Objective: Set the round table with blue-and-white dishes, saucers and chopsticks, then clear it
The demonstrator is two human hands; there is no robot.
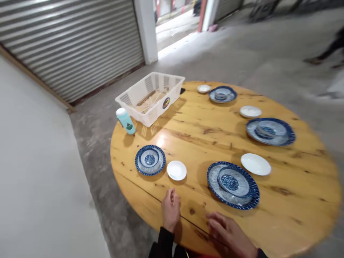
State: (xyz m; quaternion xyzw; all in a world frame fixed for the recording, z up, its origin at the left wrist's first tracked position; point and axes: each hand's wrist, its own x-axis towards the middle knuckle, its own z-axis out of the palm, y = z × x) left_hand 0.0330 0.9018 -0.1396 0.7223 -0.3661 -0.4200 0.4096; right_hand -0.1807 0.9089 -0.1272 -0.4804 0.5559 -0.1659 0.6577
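Observation:
My left hand (171, 210) is at the near edge of the round wooden table, its fingers curled in and nothing visible in them. Just beyond it lies a small white saucer (176, 170), not touched. To its left is a blue-rimmed plate (138, 157) with a patterned bowl (149, 158) on it. My right hand (228, 231), slightly blurred, hovers or rests over the near edge with loosely extended fingers and no object. Above it sits a larger blue-rimmed plate (215, 175) bearing a patterned bowl (233, 182), and a white saucer (256, 164) is beside that.
Around the wooden table (199, 143) stand further blue plates with bowls, such as one plate (288, 136), and white saucers (250, 111). A white plastic basket (142, 117) and a light-blue bottle (125, 121) occupy the far left. A person's leg (329, 50) shows at right.

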